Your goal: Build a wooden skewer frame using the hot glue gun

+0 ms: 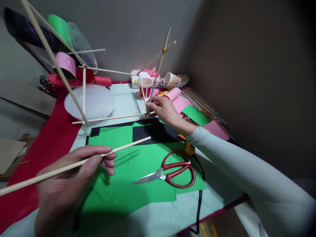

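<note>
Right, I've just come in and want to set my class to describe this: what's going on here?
A person is working on a frame of thin sticks. The left hand holds a separate stick across the near side of the frame. The right hand has its fingers at the frame's lower right corner; whether they pinch it is hard to tell. Scissors lie on green paper in front.

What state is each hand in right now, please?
Left hand: closed, holding a loose wooden stick.
Right hand: fingers closed on the wooden stick frame, near a lower corner.
</note>
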Tool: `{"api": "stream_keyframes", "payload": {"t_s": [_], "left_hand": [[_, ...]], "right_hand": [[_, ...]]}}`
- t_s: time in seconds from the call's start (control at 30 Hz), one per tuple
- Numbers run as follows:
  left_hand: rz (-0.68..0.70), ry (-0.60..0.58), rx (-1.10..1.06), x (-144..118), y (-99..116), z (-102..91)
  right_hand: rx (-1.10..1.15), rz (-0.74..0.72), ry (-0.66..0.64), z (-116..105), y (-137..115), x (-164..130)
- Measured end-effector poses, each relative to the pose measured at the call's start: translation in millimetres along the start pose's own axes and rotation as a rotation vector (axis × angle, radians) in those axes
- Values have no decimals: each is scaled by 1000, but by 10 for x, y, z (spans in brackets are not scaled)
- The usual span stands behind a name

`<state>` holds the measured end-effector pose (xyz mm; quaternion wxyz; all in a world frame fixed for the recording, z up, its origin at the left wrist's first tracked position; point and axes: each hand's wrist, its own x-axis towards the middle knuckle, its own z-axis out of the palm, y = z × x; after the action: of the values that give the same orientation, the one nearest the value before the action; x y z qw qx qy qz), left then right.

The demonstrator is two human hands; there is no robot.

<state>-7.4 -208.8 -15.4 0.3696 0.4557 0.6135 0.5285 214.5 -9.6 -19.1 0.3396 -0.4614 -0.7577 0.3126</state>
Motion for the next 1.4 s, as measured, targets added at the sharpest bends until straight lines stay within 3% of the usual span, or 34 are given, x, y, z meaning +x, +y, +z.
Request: {"api": "stream_keyframes", "payload": {"t_s": [0.2,0.57,0.67,0.77,0.93,1.0,1.07,1.17,1.27,1.4], "left_hand": [[26,-136,-86,70,-117,56],[-30,-241,-112,282,-193,107],[-39,-227,-72,302,-243,93],[-55,-181,-29,341,-282,62],[-30,-136,34,430,-266,53],[-4,-141,41,434,-177,105],[79,-151,55,418,-30,201],[200,-208,-14,382,222,414],[135,-296,-167,350,374,658],[18,-402,-286,273,369,908]], "right_hand": [[-128,39,3,111,6,9],[-342,-1,-103,118,-48,-124],[-425,-38,-104,-40,-118,-236],[-540,-39,-59,-392,-145,-386],[-850,206,137,-1199,68,-623],[-953,315,169,-1406,231,-702],[-1024,374,158,-1488,388,-769],[-1089,372,131,-1442,543,-841],[-1124,350,122,-1350,608,-868],[-1142,352,129,-1305,684,-833]]}}
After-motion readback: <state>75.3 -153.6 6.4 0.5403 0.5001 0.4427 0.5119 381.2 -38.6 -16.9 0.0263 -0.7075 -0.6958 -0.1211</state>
